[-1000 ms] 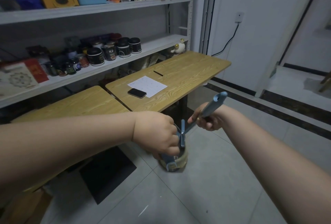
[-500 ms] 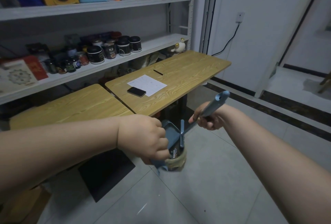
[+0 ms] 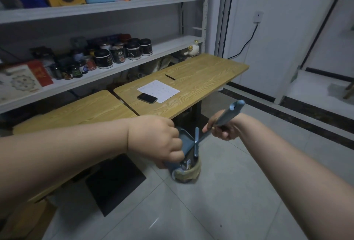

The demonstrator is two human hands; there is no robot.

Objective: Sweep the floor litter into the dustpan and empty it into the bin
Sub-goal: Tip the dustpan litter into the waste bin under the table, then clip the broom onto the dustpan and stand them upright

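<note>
My left hand (image 3: 157,140) is closed around the handle end of a blue dustpan (image 3: 186,142), which is tipped down over a small round bin (image 3: 188,174) on the tiled floor. The bin has a tan lining at its rim, and some litter shows inside. My right hand (image 3: 224,128) grips the blue handle of a small brush (image 3: 229,113). The handle slants down to the left, and the brush head sits against the dustpan just above the bin. My left hand hides part of the dustpan.
Two wooden tables (image 3: 191,86) stand just behind the bin, one with a phone (image 3: 147,98), a paper sheet and a pen on it. A black table base plate (image 3: 115,184) lies on the floor to the left. Shelves of jars (image 3: 118,51) line the wall.
My left hand has drawn back to the left, so more of the dustpan shows above the bin. My right hand and the brush have barely shifted.
</note>
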